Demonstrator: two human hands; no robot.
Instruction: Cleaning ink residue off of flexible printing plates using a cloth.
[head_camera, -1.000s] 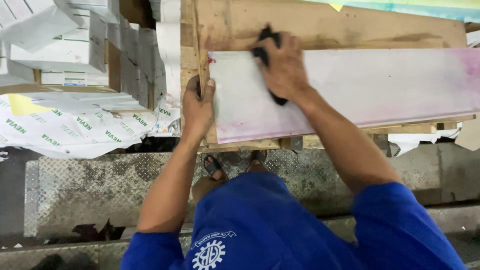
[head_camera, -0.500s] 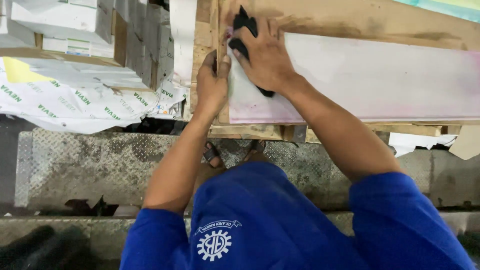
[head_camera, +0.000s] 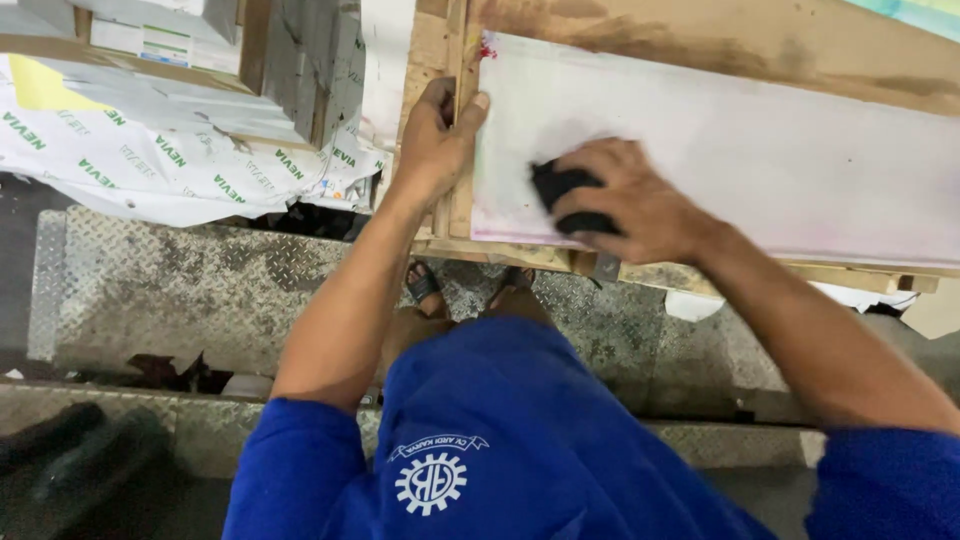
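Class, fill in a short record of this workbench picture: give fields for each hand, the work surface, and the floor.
Left hand: grips the wooden frame beside the white panel's left edge
Right hand: presses a black pad flat on the white panel
White panel: lies flat on the wooden frame, pink staining along its edges
Floor: metal tread plate, sandalled feet below the bench

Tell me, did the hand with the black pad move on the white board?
Yes. The right hand slid the black pad from the white board's far left corner toward its near edge.
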